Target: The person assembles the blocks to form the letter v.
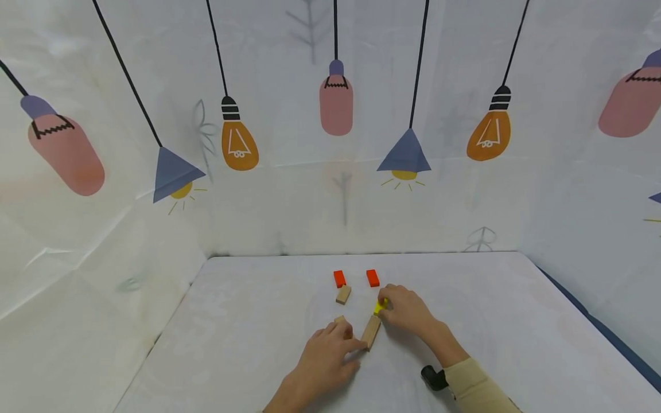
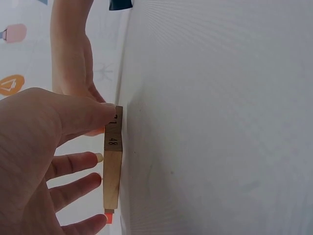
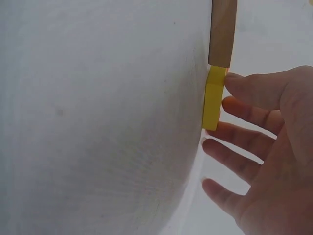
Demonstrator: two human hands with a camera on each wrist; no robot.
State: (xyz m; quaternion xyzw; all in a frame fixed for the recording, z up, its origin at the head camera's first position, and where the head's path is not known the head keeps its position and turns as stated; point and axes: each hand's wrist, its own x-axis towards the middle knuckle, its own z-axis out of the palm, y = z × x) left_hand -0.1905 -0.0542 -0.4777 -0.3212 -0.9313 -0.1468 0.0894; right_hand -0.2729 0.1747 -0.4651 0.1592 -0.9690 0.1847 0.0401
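My right hand (image 1: 408, 310) pinches a small yellow block (image 3: 213, 100) between thumb and fingers. The yellow block meets the far end of a long wooden block (image 1: 371, 332), which lies slanted on the table. My left hand (image 1: 330, 355) stretches its thumb to the near end of that block. Its other fingers reach toward a second wooden block (image 1: 339, 319), partly hidden by the hand. In the left wrist view, printed numbers show on the wooden ends (image 2: 113, 139) beside the thumb, and the other fingers extend loosely.
Farther back, a short wooden block (image 1: 343, 295) touches or nearly touches a red block (image 1: 339, 279). Another red block (image 1: 373, 278) lies to its right. The white table (image 1: 248, 321) ends at a printed curtain (image 1: 289, 218). A dark band (image 1: 434, 378) sits by the right sleeve.
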